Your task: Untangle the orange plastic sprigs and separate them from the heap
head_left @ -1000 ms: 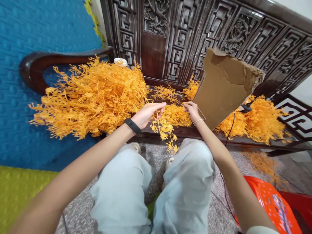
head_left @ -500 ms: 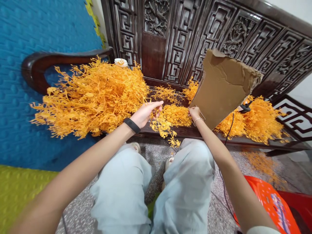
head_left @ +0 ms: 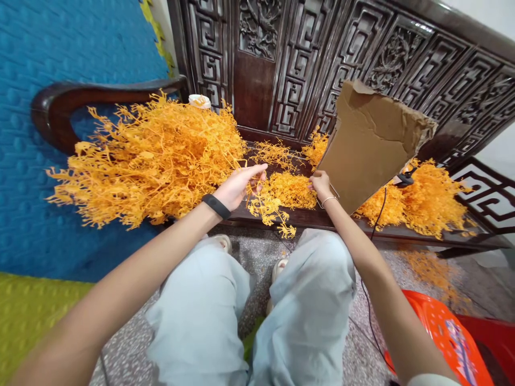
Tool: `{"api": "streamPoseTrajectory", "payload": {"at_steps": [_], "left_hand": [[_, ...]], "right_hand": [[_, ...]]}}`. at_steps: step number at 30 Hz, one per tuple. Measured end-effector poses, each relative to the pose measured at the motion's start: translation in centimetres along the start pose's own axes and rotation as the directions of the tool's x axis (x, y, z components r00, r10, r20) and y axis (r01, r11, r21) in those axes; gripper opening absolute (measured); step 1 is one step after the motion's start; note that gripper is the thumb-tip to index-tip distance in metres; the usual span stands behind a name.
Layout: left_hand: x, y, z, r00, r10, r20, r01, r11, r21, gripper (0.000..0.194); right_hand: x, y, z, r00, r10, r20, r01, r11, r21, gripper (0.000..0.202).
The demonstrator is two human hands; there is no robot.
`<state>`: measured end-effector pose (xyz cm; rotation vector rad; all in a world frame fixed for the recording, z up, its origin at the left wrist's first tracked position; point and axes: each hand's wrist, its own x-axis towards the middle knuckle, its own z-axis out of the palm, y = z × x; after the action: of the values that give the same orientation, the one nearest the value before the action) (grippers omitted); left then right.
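Observation:
My left hand, with a black band at the wrist, is closed around an orange branched sprig that hangs over the bench edge. Just left of it lies a big heap of orange branches. My right hand has its fingers pinched at the right end of a small orange pile; what they hold is too small to make out. Right beside that hand, a brown cardboard piece stands tilted on the bench.
A carved dark wooden backrest runs behind the bench. Further right are more orange piles with a black clip-like object. A white cup stands behind the heap. A red stool and a black cable are at lower right.
My left hand and the hanging sprig have shifted very slightly left. My right hand stays at the small pile, with little visible change.

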<state>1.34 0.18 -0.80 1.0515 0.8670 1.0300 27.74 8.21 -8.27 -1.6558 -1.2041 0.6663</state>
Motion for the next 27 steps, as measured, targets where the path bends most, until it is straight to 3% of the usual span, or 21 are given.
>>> {"api": "streamPoseTrajectory", "payload": {"at_steps": [4, 7, 10, 14, 19, 21, 24, 27], "left_hand": [[0.2, -0.1, 0.1, 1.000, -0.005, -0.025, 0.004, 1.000, -0.027, 0.022], [0.4, -0.2, 0.0, 1.000, -0.004, 0.006, 0.004, 0.999, -0.045, 0.024], [0.3, -0.2, 0.0, 0.996, 0.015, 0.092, -0.010, 0.998, -0.057, 0.030], [0.0, 0.0, 0.4, 0.978, 0.051, 0.201, -0.044, 0.998, -0.039, 0.040], [-0.1, 0.0, 0.6, 0.964, 0.063, 0.258, -0.053, 0.997, -0.047, 0.043], [0.0, -0.1, 0.5, 0.963, 0.099, 0.252, -0.088, 0.994, -0.058, 0.042], [0.1, -0.2, 0.4, 0.969, 0.154, 0.193, -0.147, 0.988, -0.047, 0.032], [-0.1, -0.2, 0.4, 0.969, 0.183, 0.165, -0.191, 0.981, 0.035, 0.026]], "right_hand": [[-1.7, -3.3, -0.5, 0.994, -0.080, 0.068, 0.072, 0.992, 0.107, 0.021], [-3.6, -5.7, -1.0, 0.944, -0.279, 0.174, 0.229, 0.937, 0.263, 0.010], [-5.6, -7.6, -1.1, 0.892, -0.390, 0.231, 0.310, 0.897, 0.316, 0.010], [-8.0, -9.3, -0.5, 0.798, -0.485, 0.358, 0.387, 0.868, 0.312, 0.019], [-9.9, -9.9, 0.2, 0.627, -0.486, 0.609, 0.444, 0.865, 0.234, 0.025], [-10.1, -10.0, 0.3, 0.585, -0.489, 0.647, 0.489, 0.849, 0.199, 0.023], [-10.0, -9.9, 0.4, 0.570, -0.504, 0.649, 0.499, 0.840, 0.213, 0.019], [-9.6, -9.7, 0.5, 0.595, -0.514, 0.618, 0.439, 0.852, 0.286, 0.018]]}}
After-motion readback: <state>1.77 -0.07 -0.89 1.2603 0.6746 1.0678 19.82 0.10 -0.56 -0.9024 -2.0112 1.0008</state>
